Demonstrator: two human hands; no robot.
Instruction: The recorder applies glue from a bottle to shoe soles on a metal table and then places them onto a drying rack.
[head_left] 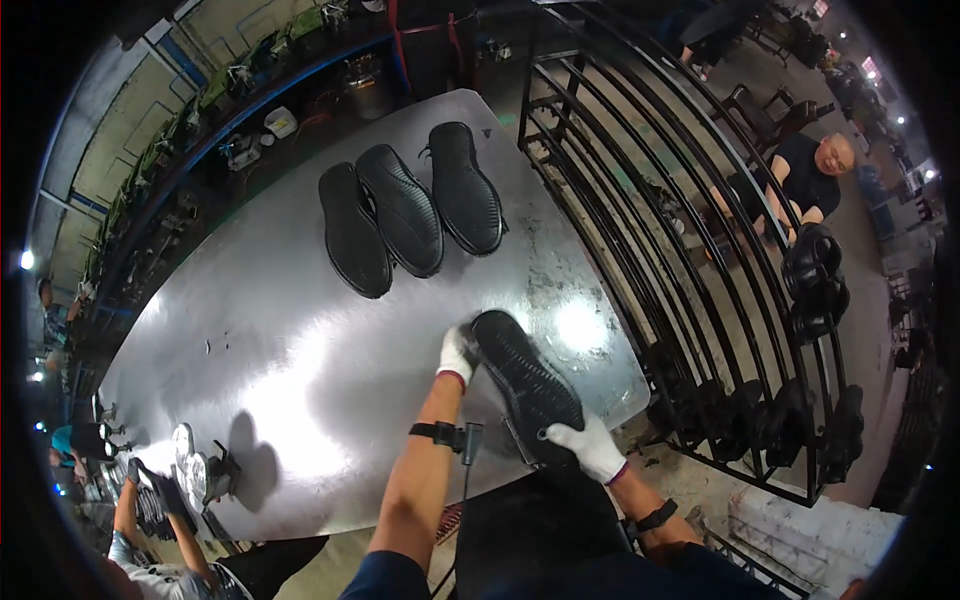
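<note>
Over the near edge of a grey metal table (250, 330), both my hands are on a black shoe (527, 388), whose ridged sole faces up. My left hand (457, 353), in a white glove, is closed at the shoe's upper left edge, its fingertips partly hidden. White-gloved too, my right hand (592, 450) grips the lower end, thumb lying on the sole. Farther up the table lie three more black shoes, soles up: a left one (354, 230), a middle one (402, 210) touching or nearly touching it, and a right one (467, 190) set slightly apart.
A black metal rack (742, 475) stands close along the table's right side, holding several black shoes (815, 280). Beyond it sits a person (805, 180). At lower left, a metal fixture (203, 468) stands at the table's edge near a co-worker's arm (187, 540).
</note>
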